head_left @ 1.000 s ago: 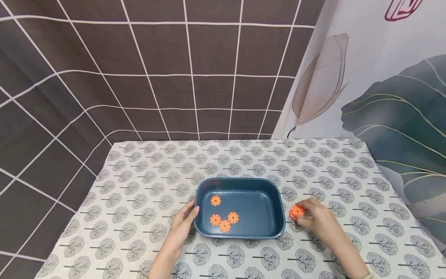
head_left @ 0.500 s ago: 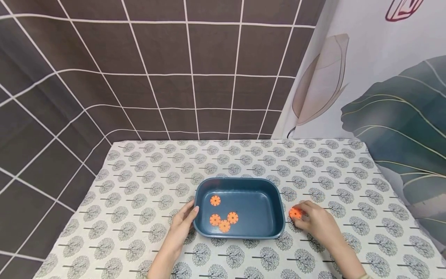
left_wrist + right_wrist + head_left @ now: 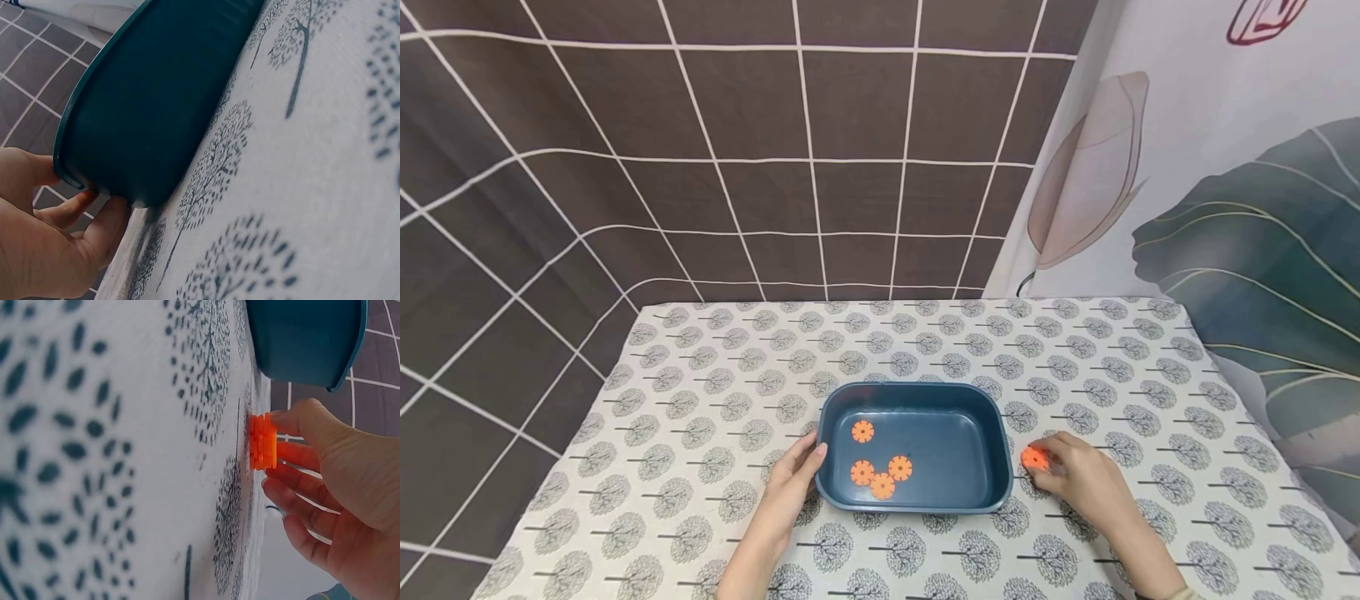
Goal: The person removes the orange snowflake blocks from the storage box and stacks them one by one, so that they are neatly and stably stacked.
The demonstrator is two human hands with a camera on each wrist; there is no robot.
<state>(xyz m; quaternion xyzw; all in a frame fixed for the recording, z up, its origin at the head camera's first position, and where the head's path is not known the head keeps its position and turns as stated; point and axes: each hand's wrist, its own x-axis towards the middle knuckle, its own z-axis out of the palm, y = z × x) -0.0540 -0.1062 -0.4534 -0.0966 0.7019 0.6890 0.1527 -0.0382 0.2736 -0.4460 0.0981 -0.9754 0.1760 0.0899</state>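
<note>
While left hand (image 3: 788,477) grips blue bin (image 3: 917,507) at its end, right hand (image 3: 1081,473) pinches orange disc stack (image 3: 263,441), likely light and stiff, best held by outer edges.

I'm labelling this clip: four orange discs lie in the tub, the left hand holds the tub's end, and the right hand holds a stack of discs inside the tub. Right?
One slip: the stack in the right hand is outside the tub, beside it, as the head view shows. Four orange discs do lie in the tub, and the left hand does hold its end.
</note>
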